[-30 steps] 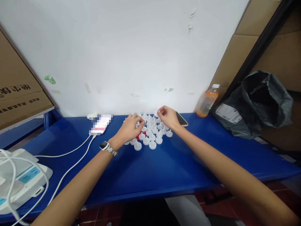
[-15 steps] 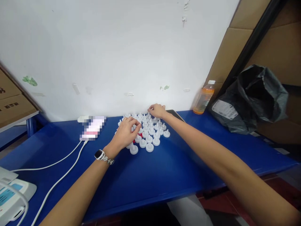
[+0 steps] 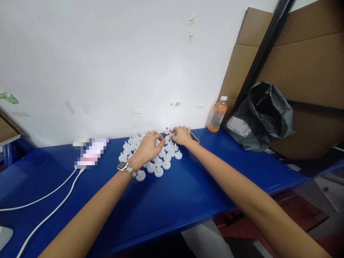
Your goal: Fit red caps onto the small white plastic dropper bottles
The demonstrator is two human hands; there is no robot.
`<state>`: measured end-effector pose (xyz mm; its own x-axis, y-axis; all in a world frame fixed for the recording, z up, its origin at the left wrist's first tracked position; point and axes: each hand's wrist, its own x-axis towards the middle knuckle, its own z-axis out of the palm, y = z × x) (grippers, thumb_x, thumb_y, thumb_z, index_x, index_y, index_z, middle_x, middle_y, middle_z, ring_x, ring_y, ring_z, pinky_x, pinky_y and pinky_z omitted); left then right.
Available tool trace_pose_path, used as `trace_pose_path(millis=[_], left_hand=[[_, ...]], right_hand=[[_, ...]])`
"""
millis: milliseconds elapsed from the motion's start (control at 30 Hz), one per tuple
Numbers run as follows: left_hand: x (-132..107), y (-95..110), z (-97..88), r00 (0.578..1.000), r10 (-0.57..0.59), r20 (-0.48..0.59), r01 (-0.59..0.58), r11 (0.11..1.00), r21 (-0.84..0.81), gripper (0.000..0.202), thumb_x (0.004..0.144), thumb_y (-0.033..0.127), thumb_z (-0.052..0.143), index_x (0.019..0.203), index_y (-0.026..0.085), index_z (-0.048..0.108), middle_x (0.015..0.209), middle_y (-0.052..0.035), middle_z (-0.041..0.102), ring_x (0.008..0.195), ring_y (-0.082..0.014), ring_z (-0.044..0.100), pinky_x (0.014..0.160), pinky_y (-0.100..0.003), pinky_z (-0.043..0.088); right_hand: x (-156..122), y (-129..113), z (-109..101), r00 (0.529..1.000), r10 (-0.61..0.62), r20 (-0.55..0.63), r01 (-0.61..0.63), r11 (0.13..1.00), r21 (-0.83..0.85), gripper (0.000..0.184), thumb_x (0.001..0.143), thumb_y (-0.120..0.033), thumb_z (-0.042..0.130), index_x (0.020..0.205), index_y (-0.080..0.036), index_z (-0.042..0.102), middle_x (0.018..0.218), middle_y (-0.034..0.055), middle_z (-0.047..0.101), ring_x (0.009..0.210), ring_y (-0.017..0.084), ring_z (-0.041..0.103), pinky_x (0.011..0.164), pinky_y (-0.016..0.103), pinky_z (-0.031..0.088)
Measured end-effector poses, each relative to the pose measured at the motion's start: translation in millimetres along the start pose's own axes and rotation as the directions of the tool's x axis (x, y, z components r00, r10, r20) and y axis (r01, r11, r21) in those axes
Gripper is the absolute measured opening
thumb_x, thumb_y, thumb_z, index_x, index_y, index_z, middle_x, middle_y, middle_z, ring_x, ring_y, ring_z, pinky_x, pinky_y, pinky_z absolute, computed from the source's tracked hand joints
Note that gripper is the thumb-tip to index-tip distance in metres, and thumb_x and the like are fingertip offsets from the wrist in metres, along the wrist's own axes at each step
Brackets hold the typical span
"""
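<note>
Several small white round plastic caps with a centre stem [image 3: 158, 172] stand in a cluster on the blue table [image 3: 188, 193] near the white wall. My left hand [image 3: 149, 147], a watch on its wrist, rests curled over the left part of the cluster, fingertips pinched together on the caps. My right hand [image 3: 182, 135] is at the far right of the cluster, fingers pinched on a small white piece; what exactly it is I cannot make out. Tiny red tips [image 3: 168, 133] show on a few caps between the two hands.
A phone [image 3: 91, 153] on a white cable [image 3: 45, 200] lies left of the caps. Another phone [image 3: 194, 137] lies just behind my right hand. An orange drink bottle [image 3: 218, 114] and a black plastic bag [image 3: 262, 114] stand at the back right, against cardboard boxes [image 3: 303, 71].
The camera has swung right, so everything sits further left in view. My right hand came down from the back edge toward my left hand; the two hands are now close together over the caps.
</note>
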<state>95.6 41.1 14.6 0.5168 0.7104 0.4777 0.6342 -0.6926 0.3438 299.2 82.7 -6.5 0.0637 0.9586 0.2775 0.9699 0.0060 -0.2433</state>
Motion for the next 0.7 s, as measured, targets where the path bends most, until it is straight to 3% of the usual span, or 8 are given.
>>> trace_pose_path(millis=[167,267,333,400,500,600,700], left_hand=[[-13,1,-7.3,0.998,0.045,-0.036,-0.045,0.999,-0.02,0.027,0.097,0.038,0.046,0.086,0.022,0.065,0.097,-0.0063,0.064,0.095,-0.0246,0.053,0.088,-0.042,0.043],[-24,2,-19.4,0.995,0.051,-0.082,-0.053,0.998,-0.03,0.027,0.098,0.04,0.046,0.09,0.021,0.064,0.098,-0.006,0.063,0.095,-0.0232,0.054,0.089,-0.04,0.043],[-32,1,-28.0,0.994,0.049,-0.1,-0.055,0.997,-0.062,0.027,0.099,0.043,0.046,0.097,0.021,0.062,0.101,-0.0054,0.063,0.096,-0.022,0.055,0.088,-0.038,0.043],[-39,-2,-35.4,0.994,0.021,-0.11,-0.033,0.994,-0.108,0.028,0.1,0.045,0.045,0.107,0.021,0.059,0.104,-0.0049,0.063,0.095,-0.0204,0.056,0.084,-0.034,0.043],[-50,-11,-43.1,0.99,-0.059,-0.126,0.039,0.987,-0.159,0.03,0.101,0.046,0.041,0.109,0.021,0.054,0.101,-0.0035,0.063,0.085,-0.0173,0.056,0.074,-0.031,0.042],[-64,-19,-47.2,0.992,-0.06,-0.114,0.044,0.989,-0.139,0.031,0.103,0.044,0.035,0.09,0.02,0.05,0.083,-0.0006,0.057,0.073,-0.0149,0.052,0.068,-0.03,0.039],[-75,-22,-49.1,0.998,-0.005,-0.068,-0.001,0.995,-0.102,0.033,0.104,0.04,0.03,0.081,0.021,0.043,0.076,0.0004,0.051,0.071,-0.015,0.05,0.067,-0.03,0.037]], right_hand=[[-9,6,-3,0.999,-0.033,0.01,0.033,0.999,-0.012,0.03,0.08,-0.032,0.063,0.107,-0.019,0.07,0.107,0.0112,0.07,0.105,0.028,0.056,0.095,0.042,0.03],[-26,3,-9,0.992,-0.014,-0.122,0.023,0.997,0.08,0.029,0.086,-0.035,0.059,0.108,-0.018,0.068,0.103,0.01,0.069,0.102,0.026,0.058,0.094,0.041,0.032],[-42,-9,-16,0.973,-0.032,-0.229,0.08,0.976,0.201,0.028,0.087,-0.039,0.06,0.106,-0.019,0.067,0.099,0.0078,0.069,0.098,0.024,0.059,0.091,0.038,0.036],[-60,-28,-24,0.943,-0.11,-0.314,0.221,0.912,0.344,0.028,0.086,-0.041,0.063,0.104,-0.021,0.066,0.096,0.0054,0.067,0.093,0.021,0.06,0.085,0.033,0.041],[-83,-64,-31,0.889,-0.321,-0.326,0.451,0.732,0.511,0.024,0.085,-0.038,0.064,0.102,-0.021,0.066,0.099,0.0036,0.066,0.085,0.016,0.061,0.078,0.028,0.046],[-97,-94,-28,0.85,-0.43,-0.302,0.517,0.578,0.631,0.019,0.086,-0.03,0.06,0.102,-0.021,0.064,0.093,0.0005,0.068,0.074,0.013,0.061,0.073,0.026,0.048],[-104,-108,-18,0.85,-0.443,-0.287,0.51,0.553,0.659,0.016,0.086,-0.026,0.056,0.1,-0.021,0.063,0.085,-0.0012,0.067,0.071,0.013,0.06,0.072,0.026,0.048]])
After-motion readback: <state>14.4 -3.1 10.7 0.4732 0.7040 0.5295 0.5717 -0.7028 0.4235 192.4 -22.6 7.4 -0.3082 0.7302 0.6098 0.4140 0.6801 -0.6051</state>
